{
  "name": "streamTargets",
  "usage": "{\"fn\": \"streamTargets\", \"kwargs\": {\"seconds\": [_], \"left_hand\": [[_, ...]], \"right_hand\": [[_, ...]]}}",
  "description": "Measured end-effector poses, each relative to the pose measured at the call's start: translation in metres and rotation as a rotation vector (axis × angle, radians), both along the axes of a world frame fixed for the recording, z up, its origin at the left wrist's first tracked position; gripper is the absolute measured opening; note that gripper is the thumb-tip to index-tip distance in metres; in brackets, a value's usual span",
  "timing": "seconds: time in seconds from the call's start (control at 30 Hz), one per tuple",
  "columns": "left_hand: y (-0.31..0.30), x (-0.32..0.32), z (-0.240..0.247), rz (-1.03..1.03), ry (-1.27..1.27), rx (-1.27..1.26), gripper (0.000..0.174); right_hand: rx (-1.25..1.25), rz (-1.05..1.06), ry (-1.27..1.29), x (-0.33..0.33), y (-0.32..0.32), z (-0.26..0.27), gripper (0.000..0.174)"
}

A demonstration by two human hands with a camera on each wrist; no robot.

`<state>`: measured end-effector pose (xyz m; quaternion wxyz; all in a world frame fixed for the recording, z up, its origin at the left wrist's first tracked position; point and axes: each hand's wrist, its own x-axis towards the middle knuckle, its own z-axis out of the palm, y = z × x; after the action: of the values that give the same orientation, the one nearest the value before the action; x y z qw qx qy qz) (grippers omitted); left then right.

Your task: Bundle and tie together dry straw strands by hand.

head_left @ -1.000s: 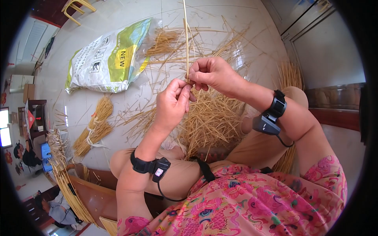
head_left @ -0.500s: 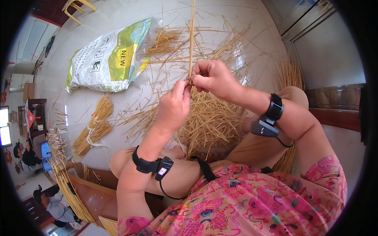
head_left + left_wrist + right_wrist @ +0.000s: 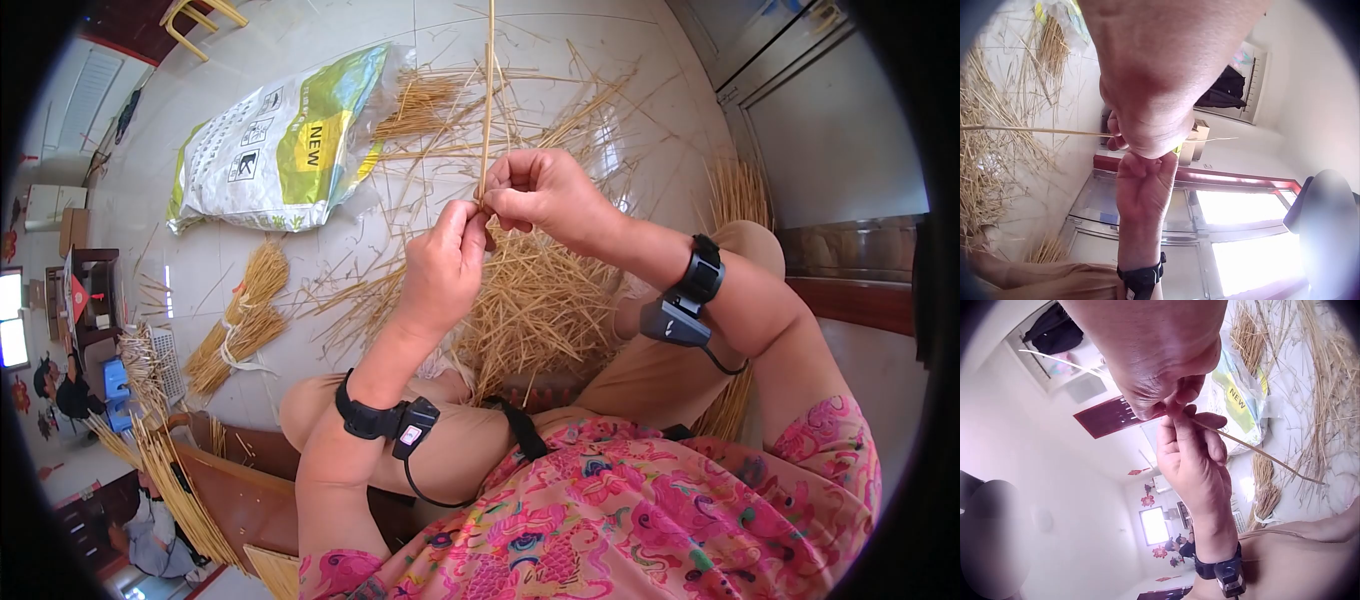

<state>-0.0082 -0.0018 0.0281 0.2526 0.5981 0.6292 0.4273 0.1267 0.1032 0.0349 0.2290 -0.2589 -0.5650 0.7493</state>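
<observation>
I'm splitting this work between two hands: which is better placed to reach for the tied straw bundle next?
Probably the left hand: in the head view it is nearer the tied bundle, which lies on that side. The right hand also pinches the long straw, so it could likely hold that alone.

There are two working hands (image 3: 440,272) (image 3: 552,203), two wrist cameras (image 3: 414,430) (image 3: 674,322), one bag (image 3: 268,148).

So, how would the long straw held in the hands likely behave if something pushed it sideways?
The long straw is probably very light, being so slender along its length. It looks fairly stiff yet springy, since it juts out unsupported with only a slight bow. It may crease or split if bent hard, as it appears thin and dry.
</observation>
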Motion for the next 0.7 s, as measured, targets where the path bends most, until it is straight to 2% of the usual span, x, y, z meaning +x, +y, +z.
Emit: {"fn": "streamTargets", "kwargs": {"seconds": [0.4, 0.6, 0.7], "left_hand": [[-0.0007, 0.0012, -0.0027, -0.019, 0.052, 0.017, 0.009], [-0.0013, 0.002, -0.0043, -0.069, 0.0, -0.002, 0.014], [-0.0007, 0.0028, -0.0011, -0.079, -0.113, -0.047, 0.016]], "right_hand": [[0.027, -0.044, -0.013, -0.0003, -0.0012, 0.0029, 0.006], [0.026, -0.04, -0.004, 0.0009, -0.0011, 0.0037, 0.006], [-0.009, -0.026, 0.019, 0.0016, 0.0008, 0.0002, 0.005]]}}
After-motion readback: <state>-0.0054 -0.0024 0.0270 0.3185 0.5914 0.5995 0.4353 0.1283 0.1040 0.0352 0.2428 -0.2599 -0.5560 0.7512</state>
